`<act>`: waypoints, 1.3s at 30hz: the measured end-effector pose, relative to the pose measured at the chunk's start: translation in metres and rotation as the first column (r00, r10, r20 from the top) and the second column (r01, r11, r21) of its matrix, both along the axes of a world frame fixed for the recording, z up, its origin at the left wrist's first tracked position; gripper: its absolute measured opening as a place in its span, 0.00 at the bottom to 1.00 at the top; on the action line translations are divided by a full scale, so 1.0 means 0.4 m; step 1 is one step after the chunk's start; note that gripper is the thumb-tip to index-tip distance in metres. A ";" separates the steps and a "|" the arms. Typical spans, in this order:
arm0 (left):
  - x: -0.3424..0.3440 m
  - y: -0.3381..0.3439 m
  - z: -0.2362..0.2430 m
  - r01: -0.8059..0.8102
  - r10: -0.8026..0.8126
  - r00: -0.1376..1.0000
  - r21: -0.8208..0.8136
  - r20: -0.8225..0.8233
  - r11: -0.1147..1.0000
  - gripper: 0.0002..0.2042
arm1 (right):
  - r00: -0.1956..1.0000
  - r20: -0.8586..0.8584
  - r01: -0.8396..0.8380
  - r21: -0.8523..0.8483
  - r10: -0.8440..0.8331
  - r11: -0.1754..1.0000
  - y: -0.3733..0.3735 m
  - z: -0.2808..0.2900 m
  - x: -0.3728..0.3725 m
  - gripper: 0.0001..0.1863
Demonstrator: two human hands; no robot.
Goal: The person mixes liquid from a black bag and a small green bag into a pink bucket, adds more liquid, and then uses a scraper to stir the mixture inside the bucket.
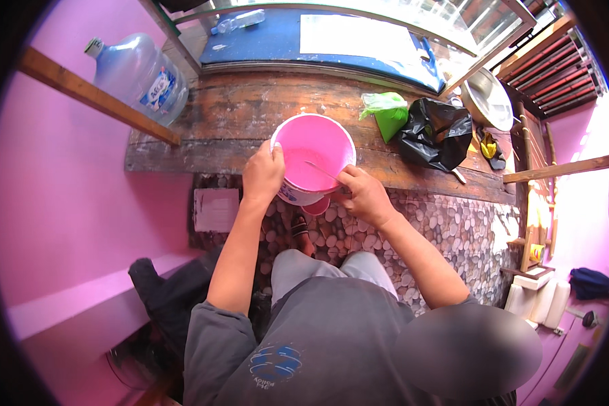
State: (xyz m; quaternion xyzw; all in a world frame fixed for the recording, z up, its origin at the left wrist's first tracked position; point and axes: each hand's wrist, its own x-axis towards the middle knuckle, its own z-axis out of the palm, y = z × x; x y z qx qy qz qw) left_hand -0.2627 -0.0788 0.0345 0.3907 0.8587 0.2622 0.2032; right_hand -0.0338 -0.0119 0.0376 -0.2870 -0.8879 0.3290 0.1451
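A white bucket [350, 140] with a bright pink inside stands at the near edge of the wooden table, its mouth towards me. My left hand [264, 173] grips the left side of its rim, thumb at the top edge. At the right rim my right hand [365, 195] is closed around a thin stick-like tool [323, 169], which reaches into the bucket. The kind of tool is not clear, and its far end fades into the pink. Just below the bucket, beside my right fingers, a small round pink thing [316, 206] partly shows.
A large blue-tinted water bottle [145, 81] stands at the table's left end. To the right lie a green bag [389, 115], a black plastic bag [436, 135] and a metal basin [487, 98]. A glass case [250, 51] fills the back. Wooden rails [555, 169] flank both sides.
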 end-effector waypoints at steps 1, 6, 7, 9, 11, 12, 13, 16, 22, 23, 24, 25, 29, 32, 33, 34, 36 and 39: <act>0.030 -0.032 0.035 -0.014 0.013 1.000 0.070 0.011 0.997 0.22 | 0.999 -0.038 -0.012 0.043 0.014 0.999 -0.016 0.002 0.022 0.19; 0.162 -0.215 0.090 -0.043 0.028 0.999 0.380 0.046 0.924 0.21 | 0.974 -0.212 -0.073 0.035 0.079 0.997 -0.131 -0.008 0.137 0.17; 0.182 -0.254 0.085 -0.046 0.034 0.999 0.374 0.039 0.926 0.21 | 0.966 -0.241 -0.086 0.042 0.093 0.995 -0.159 -0.036 0.164 0.16; 0.218 -0.338 0.065 -0.035 0.029 0.999 0.421 0.020 0.906 0.19 | 0.953 -0.282 -0.115 -0.006 0.109 0.993 -0.226 -0.065 0.205 0.17; 0.260 -0.397 0.030 -0.055 0.039 0.998 0.432 0.046 0.900 0.19 | 0.946 -0.309 -0.118 -0.040 0.100 0.992 -0.291 -0.109 0.243 0.18; 0.277 -0.420 0.009 -0.067 0.031 0.996 0.451 0.087 0.890 0.18 | 0.945 -0.314 -0.113 -0.041 0.095 0.993 -0.317 -0.137 0.261 0.19; 0.296 -0.440 -0.005 -0.064 0.015 0.994 0.463 0.107 0.884 0.17 | 0.949 -0.299 -0.118 -0.052 0.097 0.992 -0.341 -0.157 0.277 0.19; 0.342 -0.488 -0.078 -0.056 0.013 0.994 0.420 0.105 0.906 0.16 | 0.960 -0.264 -0.120 -0.082 0.094 0.989 -0.389 -0.218 0.315 0.19; 0.376 -0.573 -0.267 -0.138 0.079 0.979 0.327 0.188 0.935 0.16 | 0.983 -0.157 -0.120 -0.120 0.101 0.985 -0.456 -0.352 0.335 0.19; 0.374 -0.588 -0.300 -0.141 0.093 0.984 0.340 0.152 0.930 0.17 | 0.985 -0.132 -0.130 -0.107 0.115 0.986 -0.466 -0.377 0.333 0.18; 0.372 -0.604 -0.337 -0.143 0.108 0.987 0.354 0.117 0.924 0.17 | 0.985 -0.126 -0.130 -0.116 0.115 0.985 -0.477 -0.413 0.328 0.18; 0.370 -0.622 -0.383 -0.168 0.132 0.983 0.343 0.128 0.924 0.18 | 0.991 -0.099 -0.104 -0.150 0.090 0.983 -0.484 -0.461 0.325 0.18; 0.367 -0.719 -0.562 -0.456 0.352 0.854 0.224 0.383 0.862 0.19 | 0.997 -0.072 -0.031 -0.214 0.016 0.976 -0.509 -0.569 0.291 0.16; 0.359 -0.764 -0.691 -0.492 0.396 0.829 0.177 0.395 0.852 0.19 | 0.999 -0.035 0.003 -0.266 -0.013 0.964 -0.526 -0.662 0.287 0.16; 0.360 -0.776 -0.734 -0.511 0.417 0.819 0.169 0.394 0.843 0.18 | 1.000 -0.018 -0.006 -0.293 0.001 0.956 -0.543 -0.722 0.297 0.16; 0.359 -0.788 -0.778 -0.514 0.419 0.816 0.169 0.398 0.841 0.18 | 1.000 -0.004 -0.020 -0.318 0.020 0.948 -0.548 -0.758 0.294 0.17; 0.358 -0.806 -0.870 -0.605 0.501 0.738 0.112 0.452 0.789 0.18 | 1.000 0.007 -0.011 -0.315 0.014 0.949 -0.551 -0.833 0.290 0.18; 0.344 -0.807 -0.982 -0.679 0.563 0.667 0.087 0.488 0.729 0.18 | 0.995 -0.010 0.087 -0.397 -0.099 0.914 -0.531 -0.948 0.261 0.19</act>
